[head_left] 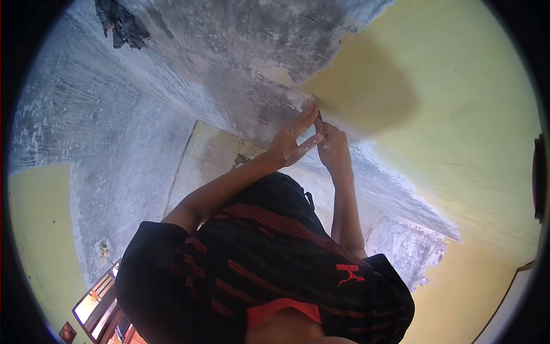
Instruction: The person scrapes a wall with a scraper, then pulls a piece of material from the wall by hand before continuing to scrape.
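My right hand (335,148) is closed around a thin dark tool (320,116), which points up toward the wall. Beside it, my left hand (289,140) has its thumb and fingers apart. Its fingertips meet the tool's upper end, and its thumb reaches the side of my right hand. Whitish residue marks the fingers. Both hands are close to a wall where bare grey plaster (246,69) borders yellow-green paint (458,114). The exact shape of the tool's tip cannot be made out.
A dark crumpled thing (121,24) is at the upper left. Pale floor tiles (215,155) show below my left forearm. At the lower left are a window or shelf frame (97,307) and a yellow painted patch (43,218). A dark-edged object (538,178) is at the far right.
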`<action>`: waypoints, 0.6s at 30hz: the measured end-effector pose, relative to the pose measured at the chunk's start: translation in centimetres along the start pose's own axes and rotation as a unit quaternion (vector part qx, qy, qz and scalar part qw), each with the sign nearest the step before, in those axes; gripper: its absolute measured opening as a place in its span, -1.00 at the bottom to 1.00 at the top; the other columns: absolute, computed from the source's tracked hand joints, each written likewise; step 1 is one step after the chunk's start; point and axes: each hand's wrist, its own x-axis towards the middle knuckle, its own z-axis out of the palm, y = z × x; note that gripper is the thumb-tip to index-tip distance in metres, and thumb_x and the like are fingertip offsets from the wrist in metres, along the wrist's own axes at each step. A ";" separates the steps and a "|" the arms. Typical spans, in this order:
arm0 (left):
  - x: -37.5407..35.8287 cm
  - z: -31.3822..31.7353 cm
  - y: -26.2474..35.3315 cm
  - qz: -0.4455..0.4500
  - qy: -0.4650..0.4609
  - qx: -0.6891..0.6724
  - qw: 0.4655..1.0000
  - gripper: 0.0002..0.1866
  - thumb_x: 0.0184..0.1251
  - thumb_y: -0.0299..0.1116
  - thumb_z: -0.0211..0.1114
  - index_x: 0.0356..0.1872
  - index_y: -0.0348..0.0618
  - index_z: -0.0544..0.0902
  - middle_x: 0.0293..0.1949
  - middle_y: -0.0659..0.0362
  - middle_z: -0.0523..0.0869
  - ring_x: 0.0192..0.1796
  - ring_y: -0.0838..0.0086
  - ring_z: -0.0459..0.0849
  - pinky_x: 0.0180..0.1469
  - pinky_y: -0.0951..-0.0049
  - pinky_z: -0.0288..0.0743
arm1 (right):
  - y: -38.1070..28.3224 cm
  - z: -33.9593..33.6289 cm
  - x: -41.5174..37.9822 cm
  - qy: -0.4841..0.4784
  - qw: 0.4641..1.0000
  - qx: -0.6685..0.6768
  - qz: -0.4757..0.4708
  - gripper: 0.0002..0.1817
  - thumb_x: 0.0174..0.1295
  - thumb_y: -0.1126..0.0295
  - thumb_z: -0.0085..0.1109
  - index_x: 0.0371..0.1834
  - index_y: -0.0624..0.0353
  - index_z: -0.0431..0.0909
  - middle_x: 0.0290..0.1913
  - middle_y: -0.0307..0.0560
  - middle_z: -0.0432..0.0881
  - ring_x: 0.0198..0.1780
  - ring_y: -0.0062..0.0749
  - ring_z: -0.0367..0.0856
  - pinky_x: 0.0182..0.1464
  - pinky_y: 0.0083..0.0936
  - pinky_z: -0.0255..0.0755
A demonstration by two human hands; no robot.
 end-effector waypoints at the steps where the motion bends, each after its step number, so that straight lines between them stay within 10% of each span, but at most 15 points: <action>1: 0.0 0.3 0.1 0.002 0.011 0.010 1.000 -0.28 0.53 -0.25 0.37 0.56 -0.39 0.35 0.61 -0.31 0.26 0.66 -0.07 0.24 0.61 0.16 0.24 | 0.3 0.6 0.5 0.001 1.000 -0.001 0.003 -0.67 0.52 0.24 0.06 -0.08 0.30 0.69 -0.21 0.47 0.68 -0.08 0.52 0.63 -0.06 0.18 0.51; 3: 0.2 -0.3 -0.6 0.005 0.033 -0.009 0.999 -0.30 0.54 -0.25 0.36 0.56 -0.38 0.36 0.62 -0.31 0.25 0.66 -0.06 0.24 0.61 0.16 0.23 | 0.5 2.1 1.5 0.066 0.982 0.000 -0.175 -0.66 0.53 0.23 0.05 -0.11 0.31 0.69 -0.23 0.46 0.68 -0.10 0.51 0.63 -0.06 0.19 0.50; 8: 0.1 -0.1 -0.3 0.010 0.012 -0.014 1.000 -0.32 0.55 -0.26 0.36 0.56 -0.37 0.37 0.61 -0.32 0.25 0.66 -0.04 0.24 0.62 0.16 0.22 | 0.8 0.5 -0.2 0.041 0.998 -0.026 -0.038 -0.70 0.51 0.25 0.10 -0.14 0.27 0.71 -0.22 0.48 0.68 -0.07 0.50 0.64 -0.08 0.19 0.52; 15: 0.1 -0.5 -0.8 0.004 0.044 -0.013 0.999 -0.29 0.50 -0.26 0.41 0.55 -0.35 0.39 0.60 -0.27 0.30 0.64 -0.02 0.29 0.60 0.19 0.28 | 1.0 2.9 1.1 0.058 0.990 -0.038 -0.121 -0.67 0.53 0.20 0.09 -0.11 0.24 0.71 -0.21 0.47 0.69 -0.06 0.51 0.65 -0.08 0.20 0.51; 18: 0.1 -0.5 0.0 0.003 0.016 -0.011 1.000 -0.30 0.49 -0.28 0.40 0.55 -0.33 0.40 0.61 -0.25 0.31 0.64 0.00 0.31 0.59 0.20 0.27 | -0.8 0.8 -0.6 0.017 0.999 -0.031 0.002 -0.63 0.55 0.27 0.01 0.16 0.28 0.68 -0.04 0.45 0.70 0.10 0.45 0.65 0.08 0.00 0.55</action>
